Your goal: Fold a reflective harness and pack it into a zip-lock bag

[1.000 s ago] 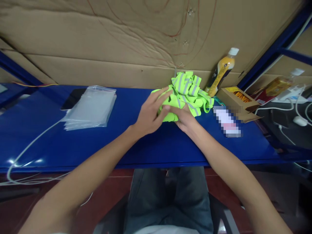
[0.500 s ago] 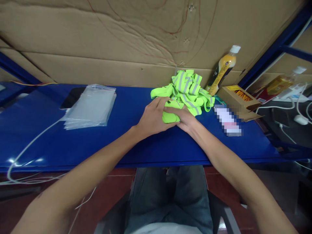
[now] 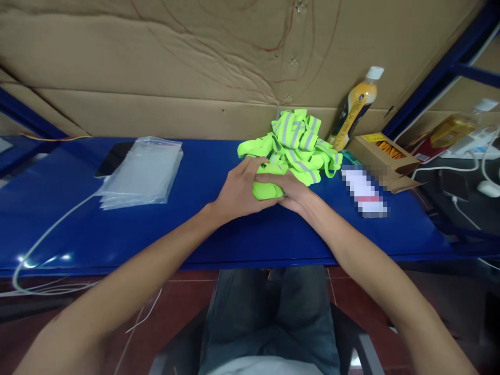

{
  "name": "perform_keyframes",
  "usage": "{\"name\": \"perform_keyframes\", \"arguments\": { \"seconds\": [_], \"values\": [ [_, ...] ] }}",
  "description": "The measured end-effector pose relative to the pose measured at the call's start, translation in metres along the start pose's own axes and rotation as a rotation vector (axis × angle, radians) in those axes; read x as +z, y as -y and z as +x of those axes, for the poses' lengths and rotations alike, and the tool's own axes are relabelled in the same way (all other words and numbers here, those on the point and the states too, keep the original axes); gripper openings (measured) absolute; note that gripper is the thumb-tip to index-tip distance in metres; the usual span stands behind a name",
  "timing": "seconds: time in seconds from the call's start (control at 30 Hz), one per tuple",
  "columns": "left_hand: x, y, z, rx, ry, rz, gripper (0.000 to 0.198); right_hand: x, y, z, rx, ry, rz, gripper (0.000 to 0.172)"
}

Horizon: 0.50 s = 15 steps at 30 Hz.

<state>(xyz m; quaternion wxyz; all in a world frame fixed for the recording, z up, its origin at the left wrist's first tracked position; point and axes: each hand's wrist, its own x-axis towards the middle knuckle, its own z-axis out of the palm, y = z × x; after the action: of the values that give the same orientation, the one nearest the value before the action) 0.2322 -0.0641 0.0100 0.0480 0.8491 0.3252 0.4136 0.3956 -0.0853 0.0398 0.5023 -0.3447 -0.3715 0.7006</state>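
Between my two hands is a folded neon-yellow strap (image 3: pixel 269 189), pressed into a compact bundle. My left hand (image 3: pixel 241 188) wraps it from the left side, and my right hand (image 3: pixel 291 188) closes on it from the right, fingers laid across the top. Parts of the bundle are hidden under my fingers. Directly behind my hands lies a loose heap of neon-yellow straps with grey reflective stripes (image 3: pixel 299 138). Whether the bundle is joined to the heap cannot be made out.
Clear plastic bags (image 3: pixel 140 172) lie in a stack on the blue table (image 3: pixel 211 239), partly over a dark flat object (image 3: pixel 113 159). On the right are a yellow drink bottle (image 3: pixel 355 107), an open cardboard box (image 3: pixel 385 156) and a blurred-out item (image 3: pixel 363 192). A cardboard wall (image 3: pixel 156 62) rises behind.
My hands stay closed around the bundle, with only a slight shift of the fingers. The whole view has moved a little; the heap and other objects look unmoved.
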Motion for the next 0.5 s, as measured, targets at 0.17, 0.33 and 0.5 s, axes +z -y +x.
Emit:
{"name": "perform_keyframes", "arguments": {
  "seconds": [0.17,0.33,0.5],
  "values": [
    [-0.001,-0.004,0.003,-0.055,0.032,-0.031,0.09,-0.005,0.005,0.0,-0.015,-0.033,-0.114,0.05],
    [-0.003,0.006,0.007,-0.048,0.093,-0.087,0.093,-0.007,0.0,0.004,-0.048,-0.075,-0.093,0.046],
    [-0.009,0.018,0.013,-0.056,0.261,-0.229,0.122,-0.003,-0.002,0.005,-0.06,-0.15,-0.027,0.053]
  ]
}}
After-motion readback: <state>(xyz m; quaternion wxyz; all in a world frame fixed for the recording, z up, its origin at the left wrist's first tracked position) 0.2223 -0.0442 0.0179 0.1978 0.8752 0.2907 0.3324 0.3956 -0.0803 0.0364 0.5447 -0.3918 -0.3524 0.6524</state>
